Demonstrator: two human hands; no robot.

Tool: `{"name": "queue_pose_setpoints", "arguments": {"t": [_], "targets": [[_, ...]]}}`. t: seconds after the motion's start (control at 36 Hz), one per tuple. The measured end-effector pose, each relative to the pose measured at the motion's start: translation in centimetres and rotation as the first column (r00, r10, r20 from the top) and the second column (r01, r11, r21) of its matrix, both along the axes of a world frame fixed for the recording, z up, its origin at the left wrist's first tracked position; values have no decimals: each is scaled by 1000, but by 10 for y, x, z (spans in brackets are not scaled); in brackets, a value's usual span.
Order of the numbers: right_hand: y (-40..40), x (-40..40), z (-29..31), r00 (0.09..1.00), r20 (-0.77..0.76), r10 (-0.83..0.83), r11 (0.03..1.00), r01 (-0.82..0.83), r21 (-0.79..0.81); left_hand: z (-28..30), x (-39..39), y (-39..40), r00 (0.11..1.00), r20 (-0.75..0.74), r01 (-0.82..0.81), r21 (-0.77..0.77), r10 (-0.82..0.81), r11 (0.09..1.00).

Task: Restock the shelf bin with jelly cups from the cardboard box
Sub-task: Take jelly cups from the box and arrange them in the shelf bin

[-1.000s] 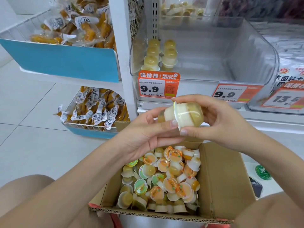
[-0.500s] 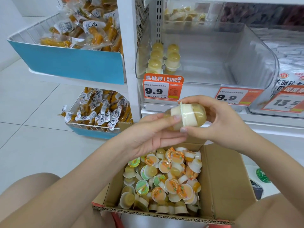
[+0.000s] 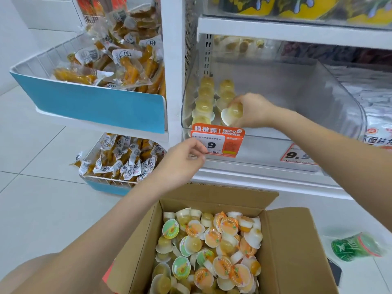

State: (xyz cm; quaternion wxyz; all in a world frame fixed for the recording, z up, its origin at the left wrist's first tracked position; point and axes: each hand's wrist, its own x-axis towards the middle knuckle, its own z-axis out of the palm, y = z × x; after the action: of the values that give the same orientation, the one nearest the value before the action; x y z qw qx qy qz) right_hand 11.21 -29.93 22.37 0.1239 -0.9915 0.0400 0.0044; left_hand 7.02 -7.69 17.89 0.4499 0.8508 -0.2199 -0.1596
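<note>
Right hand (image 3: 252,110) grips jelly cup (image 3: 233,113) inside shelf bin (image 3: 331,96), front-left corner, beside the cup rows. Left hand (image 3: 184,160) loosely curled, empty, above cardboard box (image 3: 297,251). Set cup flush behind the front wall, aligned with rows.

"RECOMMEND" and "9" on orange tag (image 3: 220,141); "9.9" on neighbouring tag (image 3: 297,154).

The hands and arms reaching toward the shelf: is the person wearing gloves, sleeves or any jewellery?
No. The left hand and right hand are bare, with no gloves, and no rings or bracelets show. Both forearms are uncovered as far as the frame shows; no sleeve or watch is in view.
</note>
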Motion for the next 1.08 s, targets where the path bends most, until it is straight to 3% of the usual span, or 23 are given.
{"name": "queue_pose_setpoints", "arguments": {"t": [0.36,0.67,0.75,0.83,0.92,1.0,1.08], "targets": [[-7,27,-33,996,77,40,998,-44,49,-11,10,-8,999,25,26,-45,-25,999],[-8,25,-35,994,113,-13,995,2,96,-12,7,-7,999,31,15,-21,-14,1000],[-11,17,-27,987,152,-48,985,22,172,-14,6,-4,998,55,18,-3,-17,1000],[-15,-8,-12,928,346,-141,951,30,307,-21,4,1,996,81,20,57,-25,998],[-12,-55,3,820,556,-136,941,-69,332,-30,-2,5,996,78,31,109,-40,994],[-1,-110,9,813,576,-84,935,-135,327,-44,-13,9,996,60,53,166,-64,985],[8,-149,-6,866,499,-30,913,-179,366,-67,-20,17,995,-6,97,343,-101,934]]}}
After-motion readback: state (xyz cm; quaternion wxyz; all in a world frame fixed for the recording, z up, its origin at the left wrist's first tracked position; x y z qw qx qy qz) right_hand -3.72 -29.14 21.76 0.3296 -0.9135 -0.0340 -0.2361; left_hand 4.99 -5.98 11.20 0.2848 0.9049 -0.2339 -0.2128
